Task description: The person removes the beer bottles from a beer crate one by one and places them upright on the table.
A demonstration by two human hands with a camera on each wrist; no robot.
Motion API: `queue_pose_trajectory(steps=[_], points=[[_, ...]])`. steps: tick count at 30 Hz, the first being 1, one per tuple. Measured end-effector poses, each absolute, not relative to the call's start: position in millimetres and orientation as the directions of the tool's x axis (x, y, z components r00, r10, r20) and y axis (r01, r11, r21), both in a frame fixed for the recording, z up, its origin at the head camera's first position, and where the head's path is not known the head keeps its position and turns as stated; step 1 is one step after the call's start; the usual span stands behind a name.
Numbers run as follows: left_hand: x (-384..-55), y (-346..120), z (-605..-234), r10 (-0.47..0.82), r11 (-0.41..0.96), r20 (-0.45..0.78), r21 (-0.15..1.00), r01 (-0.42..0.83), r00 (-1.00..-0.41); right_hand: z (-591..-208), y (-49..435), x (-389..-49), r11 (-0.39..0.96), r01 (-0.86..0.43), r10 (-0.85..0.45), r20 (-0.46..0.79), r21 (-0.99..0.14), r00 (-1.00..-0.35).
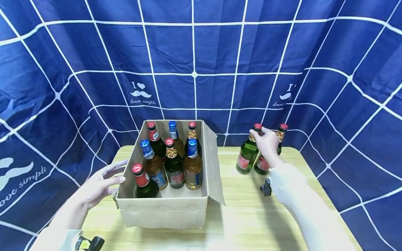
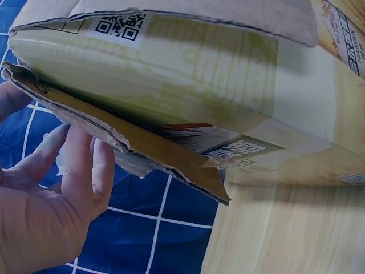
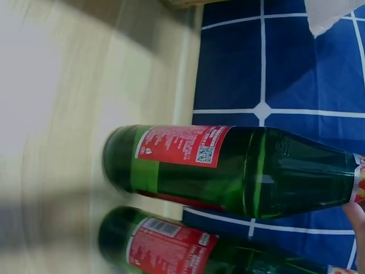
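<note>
My right hand (image 1: 268, 143) pinches the neck of a green beer bottle (image 1: 248, 155) with a red cap, near the table's right back. The bottle is upright; in the right wrist view its red label (image 3: 182, 145) faces the camera. Just right of it stands a second green beer bottle (image 1: 262, 165), partly behind the hand. My left hand (image 1: 97, 186) is at the left side of a cardboard box (image 1: 163, 212), fingers loosely extended by its flap (image 2: 131, 140). Whether they touch it I cannot tell. Inside the box several beer bottles stand upright, including a blue-capped brown one (image 1: 193, 167).
The box's right flap (image 1: 213, 164) hangs outward over the wooden table (image 1: 245, 209). A blue curtain (image 1: 213, 90) with white lines stands close behind the table and along both sides. The bottles in the box have red or blue caps.
</note>
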State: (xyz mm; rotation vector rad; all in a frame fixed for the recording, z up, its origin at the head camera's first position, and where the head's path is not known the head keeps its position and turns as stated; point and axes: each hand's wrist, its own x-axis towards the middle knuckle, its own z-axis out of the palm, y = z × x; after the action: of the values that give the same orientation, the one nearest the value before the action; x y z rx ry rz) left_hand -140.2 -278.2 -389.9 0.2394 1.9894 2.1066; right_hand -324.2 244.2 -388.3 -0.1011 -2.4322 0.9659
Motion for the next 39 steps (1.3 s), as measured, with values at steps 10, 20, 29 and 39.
queue_pose_trajectory(steps=[10,20,29,39], points=[[-139,-280,-390,0.268,-0.046,-0.039,0.998,-0.053,-0.963,-383,242,-324,0.674,-0.076,0.264,0.336,-0.735,-0.904],[-141,-279,-387,0.260,-0.022,-0.058,0.998,-0.066,-0.964,-381,205,-276,0.294,-0.009,0.308,0.104,-0.956,-0.946],[-140,-279,-388,0.259,-0.044,-0.057,0.997,-0.071,-0.964,-355,148,-242,0.150,-0.055,-0.001,0.055,-0.987,-0.998],[-140,-277,-387,0.240,0.005,-0.078,0.997,-0.079,-0.968,-314,83,-226,0.203,-0.252,-0.367,0.165,-0.946,-0.915]])
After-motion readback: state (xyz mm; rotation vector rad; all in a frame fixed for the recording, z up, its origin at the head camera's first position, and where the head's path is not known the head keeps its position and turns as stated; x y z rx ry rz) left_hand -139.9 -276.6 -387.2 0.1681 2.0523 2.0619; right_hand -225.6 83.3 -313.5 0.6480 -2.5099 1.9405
